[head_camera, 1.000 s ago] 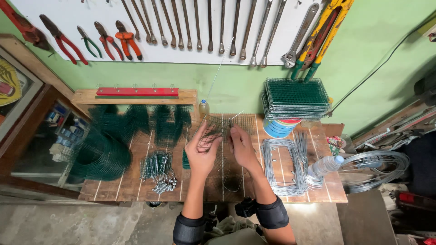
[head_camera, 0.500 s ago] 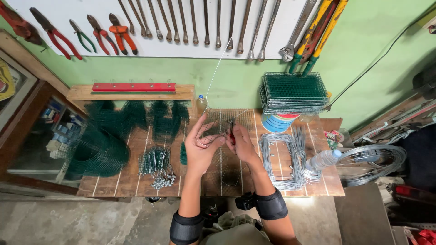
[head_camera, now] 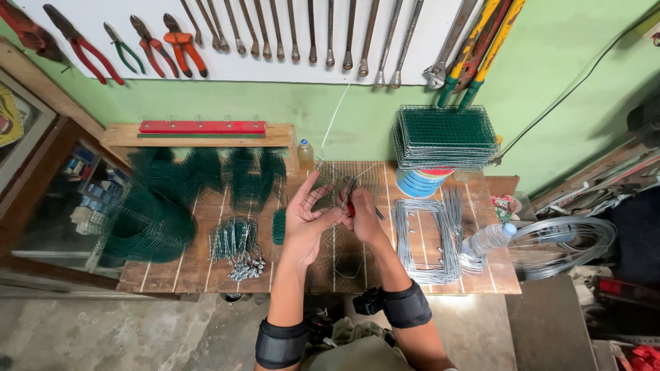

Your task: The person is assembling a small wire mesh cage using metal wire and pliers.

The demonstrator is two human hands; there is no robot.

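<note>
Above the middle of the wooden bench (head_camera: 206, 264), both hands were held close together over a flat piece of bare wire mesh (head_camera: 344, 180). The left hand (head_camera: 307, 218) was seen palm-up with the fingers spread and the thumb stretched toward the other hand; whether anything was pinched at its fingertips could not be told. The right hand (head_camera: 362, 214) was closed around red-handled pliers (head_camera: 350, 202), whose tip was pointed up toward the mesh. A long thin wire (head_camera: 335, 117) was seen rising from the area of the hands up toward the wall. Dark bands were worn on both forearms.

To the left of the hands, a bundle of small wire pieces (head_camera: 237, 244) was laid on the boards, and beyond it a large heap of green mesh (head_camera: 148, 223) was piled at the bench's left end. More green mesh pieces (head_camera: 237, 172) were stood along the back edge beneath a red bar on a wooden shelf (head_camera: 203, 128). A small bottle (head_camera: 306, 154) was placed just behind the bare mesh. To the right, a stack of rectangular wire frames (head_camera: 426, 240) was laid flat, a clear plastic bottle (head_camera: 489, 238) was lying beside it, and a coil of grey wire (head_camera: 564, 244) was resting off the bench's right end. A stack of green mesh panels (head_camera: 445, 136) was set on a blue-and-white bucket (head_camera: 419, 182). Pliers and wrenches (head_camera: 275, 31) were hung on the white wall board.
</note>
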